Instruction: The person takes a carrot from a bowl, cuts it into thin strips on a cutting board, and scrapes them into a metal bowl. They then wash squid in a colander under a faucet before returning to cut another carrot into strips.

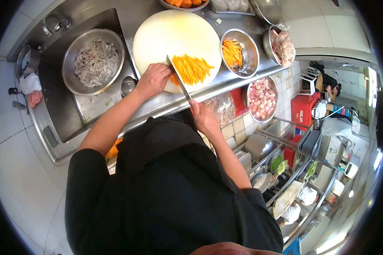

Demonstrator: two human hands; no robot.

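Observation:
My right hand (203, 115) is closed around the handle of a kitchen knife (181, 82), its blade pointing away from me across a round white cutting board (153, 36). Beside the blade, my left hand (155, 77) rests at the board's near left edge with its fingers curled down. A bit of orange carrot shows by those fingertips, partly hidden by the hand and blade. Just right of the knife lies a pile of carrot strips (195, 69). A perforated metal colander (252, 53) to the right of the board holds more carrot strips (231, 53).
Left of the board, a metal bowl of pale strips (96, 63) sits in the sink (51, 80). A ladle (128, 85) lies near my left wrist. Bowls of raw meat (261, 98) and of poultry-like pieces (283, 46) stand at right. Another person (330, 83) is in the background.

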